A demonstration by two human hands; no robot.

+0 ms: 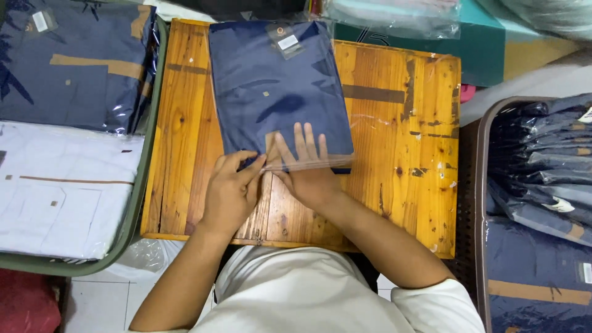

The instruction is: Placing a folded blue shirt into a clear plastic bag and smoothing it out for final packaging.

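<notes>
Your left hand [231, 188] pinches the clear bag's [308, 161] open lip while your right hand [305, 166] lies flat, fingers spread, on the folded navy shirt [277, 92] mid-board. The wooden board [401, 160] is bare to the right; a green tray [145, 185] and brown basket [481, 185] flank it closely.

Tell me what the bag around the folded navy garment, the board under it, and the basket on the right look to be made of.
Bag: thin clear plastic film, glossy; glare and a see-through flap at the fingers.
Folded navy garment: matte woven cloth, likely cotton-type; soft creases.
Board: varnished wooden planks; grain, knots, dark scuffs.
Basket: probably moulded brown plastic; smooth, even rim.
</notes>
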